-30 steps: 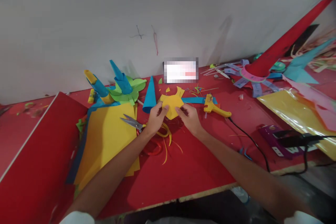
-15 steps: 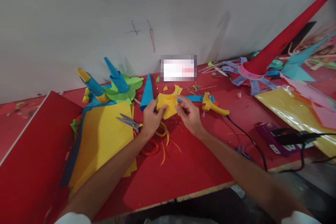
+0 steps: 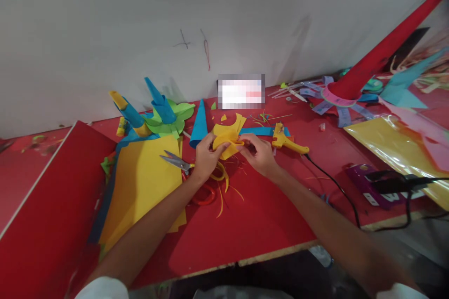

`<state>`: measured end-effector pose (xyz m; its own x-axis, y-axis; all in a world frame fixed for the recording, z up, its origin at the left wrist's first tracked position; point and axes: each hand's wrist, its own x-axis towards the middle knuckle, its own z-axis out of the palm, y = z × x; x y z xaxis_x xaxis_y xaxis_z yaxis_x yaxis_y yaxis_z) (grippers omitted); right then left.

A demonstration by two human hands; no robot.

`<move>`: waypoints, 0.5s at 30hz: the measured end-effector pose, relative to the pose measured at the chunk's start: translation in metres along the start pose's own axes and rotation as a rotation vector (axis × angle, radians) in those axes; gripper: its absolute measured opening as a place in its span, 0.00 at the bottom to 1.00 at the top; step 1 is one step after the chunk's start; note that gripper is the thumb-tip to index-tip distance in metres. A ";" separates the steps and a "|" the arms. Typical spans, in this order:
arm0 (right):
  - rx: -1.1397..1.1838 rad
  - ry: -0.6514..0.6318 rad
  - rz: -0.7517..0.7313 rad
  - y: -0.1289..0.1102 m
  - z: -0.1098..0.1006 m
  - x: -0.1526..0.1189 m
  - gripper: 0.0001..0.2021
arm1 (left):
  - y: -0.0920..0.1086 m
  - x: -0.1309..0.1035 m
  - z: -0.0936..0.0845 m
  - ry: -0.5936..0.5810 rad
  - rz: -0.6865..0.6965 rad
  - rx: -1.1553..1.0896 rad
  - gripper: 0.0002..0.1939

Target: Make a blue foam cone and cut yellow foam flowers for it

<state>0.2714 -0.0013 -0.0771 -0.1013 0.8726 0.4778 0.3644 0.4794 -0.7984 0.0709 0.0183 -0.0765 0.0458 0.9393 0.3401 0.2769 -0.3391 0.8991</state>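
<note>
At the far left a large red sheet of card lies flat over the corner of the red tabletop, and beside it a stack of yellow paper sheets over blue ones is spread within easy reach of the left arm. Behind that stack stand blue paper cones set in green flower-shaped cut-outs, parked against the wall out of the working space. A pair of steel scissors with red handles rests on the edge of the yellow stack, blades pointing left, just beside the left hand. That hand's fingers are pinched on the left edge of a small yellow cut paper piece, which is held curled just above the tabletop between both hands; a blue paper cone lies just behind it. The right hand has its fingers closed on the piece's right edge, so the two grips bend it inward. Near the right hand a yellow hot glue gun lies on its side, its black cord trailing toward a purple power strip. Further right a tall red paper cone leans over coloured scraps. A plain pale wall backs the tabletop.
</note>
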 end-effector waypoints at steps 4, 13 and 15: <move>-0.035 -0.040 0.009 0.002 0.001 0.000 0.14 | 0.003 0.001 0.000 0.011 0.006 -0.018 0.22; 0.069 0.065 0.140 0.008 0.004 0.008 0.19 | 0.011 -0.003 -0.002 -0.039 0.047 -0.090 0.30; 0.128 0.095 0.162 0.009 0.004 0.009 0.19 | 0.012 -0.003 -0.002 -0.036 0.048 -0.092 0.29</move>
<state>0.2700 0.0114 -0.0809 0.0384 0.9294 0.3671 0.2475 0.3470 -0.9046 0.0720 0.0117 -0.0664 0.0920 0.9225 0.3748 0.1847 -0.3856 0.9040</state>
